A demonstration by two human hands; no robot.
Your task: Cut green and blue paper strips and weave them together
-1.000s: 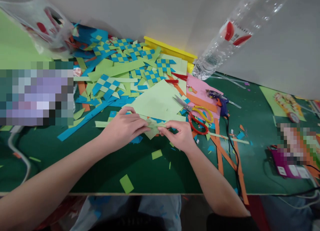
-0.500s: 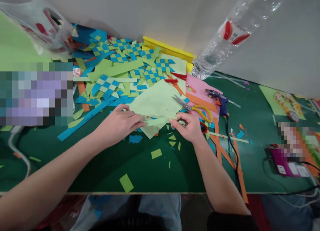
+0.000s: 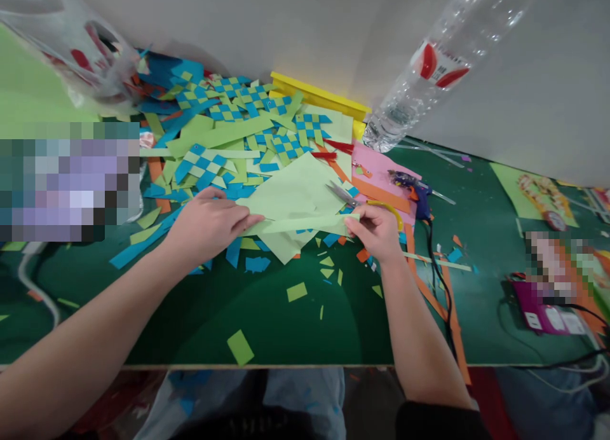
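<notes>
My left hand (image 3: 204,227) pinches the left end of a long light green paper strip (image 3: 300,224). My right hand (image 3: 377,231) pinches its right end, so the strip is stretched level between them, just above the green table (image 3: 267,325). Under the strip lies a large light green sheet (image 3: 295,195). Scissors (image 3: 369,205) with yellow and red handles lie right behind my right hand, partly hidden by it. Small green and blue paper scraps lie in front of both hands.
A heap of woven blue-and-green paper pieces (image 3: 248,125) fills the back left. A yellow box (image 3: 319,96) and a clear plastic bottle (image 3: 429,65) stand at the wall. A glue gun (image 3: 419,195) with black cord and orange strips (image 3: 448,300) lie to the right.
My hands have moved apart and slightly away from me, drawing the green strip out to its full length. My right hand has gone right, over the scissors' handles.
</notes>
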